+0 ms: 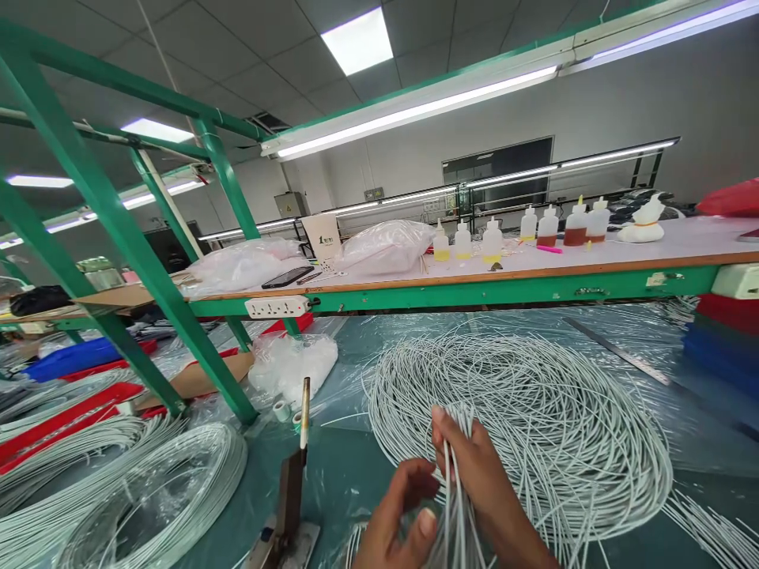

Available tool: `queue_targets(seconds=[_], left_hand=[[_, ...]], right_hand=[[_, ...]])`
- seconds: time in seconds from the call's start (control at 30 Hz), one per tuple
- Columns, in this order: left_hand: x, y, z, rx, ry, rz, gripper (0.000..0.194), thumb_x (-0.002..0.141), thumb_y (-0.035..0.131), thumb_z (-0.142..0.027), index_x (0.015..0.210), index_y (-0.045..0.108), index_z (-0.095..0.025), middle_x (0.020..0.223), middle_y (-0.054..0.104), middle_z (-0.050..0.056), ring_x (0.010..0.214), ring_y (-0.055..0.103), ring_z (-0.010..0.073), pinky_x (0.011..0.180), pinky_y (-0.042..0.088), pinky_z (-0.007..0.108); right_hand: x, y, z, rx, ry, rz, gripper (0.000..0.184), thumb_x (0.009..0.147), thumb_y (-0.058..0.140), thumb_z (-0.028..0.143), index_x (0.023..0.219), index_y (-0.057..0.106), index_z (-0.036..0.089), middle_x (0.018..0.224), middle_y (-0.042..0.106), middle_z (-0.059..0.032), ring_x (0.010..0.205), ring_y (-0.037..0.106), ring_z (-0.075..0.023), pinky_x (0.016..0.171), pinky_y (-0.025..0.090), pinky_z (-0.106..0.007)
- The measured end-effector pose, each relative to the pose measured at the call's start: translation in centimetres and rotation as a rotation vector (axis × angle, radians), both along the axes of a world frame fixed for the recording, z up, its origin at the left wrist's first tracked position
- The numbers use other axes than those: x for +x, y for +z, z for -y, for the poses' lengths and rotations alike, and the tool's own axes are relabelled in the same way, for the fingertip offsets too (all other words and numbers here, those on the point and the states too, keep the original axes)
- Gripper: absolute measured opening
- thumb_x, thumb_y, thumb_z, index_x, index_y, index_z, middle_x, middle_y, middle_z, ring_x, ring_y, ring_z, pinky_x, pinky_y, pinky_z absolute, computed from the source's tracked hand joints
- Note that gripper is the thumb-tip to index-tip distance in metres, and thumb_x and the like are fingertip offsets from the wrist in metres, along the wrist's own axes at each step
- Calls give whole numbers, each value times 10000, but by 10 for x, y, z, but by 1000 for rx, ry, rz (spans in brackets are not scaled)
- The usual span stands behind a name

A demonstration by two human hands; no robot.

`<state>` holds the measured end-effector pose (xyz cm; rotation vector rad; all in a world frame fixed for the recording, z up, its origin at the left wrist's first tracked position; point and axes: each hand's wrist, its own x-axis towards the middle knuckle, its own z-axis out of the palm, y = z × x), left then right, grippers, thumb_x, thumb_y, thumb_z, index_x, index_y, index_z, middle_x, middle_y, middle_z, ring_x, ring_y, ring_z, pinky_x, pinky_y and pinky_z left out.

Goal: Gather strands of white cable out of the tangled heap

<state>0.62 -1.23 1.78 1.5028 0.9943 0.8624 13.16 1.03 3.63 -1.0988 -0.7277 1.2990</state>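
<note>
A bundle of thin grey-white cables (456,521) runs up from the bottom edge through my right hand (474,462), whose fingers are closed around it near the top. Just left of the bundle is my left hand (400,510), its fingers curved and apart with nothing visible between them. Behind both hands lies a large tangled coil of the same grey-white cable (534,403) on the table. The lower part of the bundle is cut off by the bottom of the view.
A metal stand with an upright rod (290,490) stands left of my hands. Further left lie more cable coils (219,466) and green frame posts (195,340). Several squeeze bottles (492,241) and a phone (288,276) rest on the shelf (379,286). A long metal ruler (622,353) lies right.
</note>
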Motion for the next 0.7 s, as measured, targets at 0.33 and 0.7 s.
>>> queue_targets(seconds=[0.33, 0.7], left_hand=[[35, 122, -19, 60, -35, 43, 44, 682, 597, -153, 641, 590, -165, 644, 610, 2, 683, 552, 145, 659, 418, 251], [51, 223, -69, 289, -101, 411, 265, 819, 515, -373, 684, 490, -146, 390, 223, -128, 290, 212, -7, 325, 208, 114]], right_hand=[[-5, 135, -32, 606, 119, 393, 415, 814, 455, 470, 531, 449, 166, 506, 410, 59, 495, 374, -63, 536, 319, -223], [20, 108, -47, 751, 851, 57, 775, 668, 450, 717, 1232, 433, 186, 1097, 588, -103, 1047, 526, -220, 904, 387, -384]])
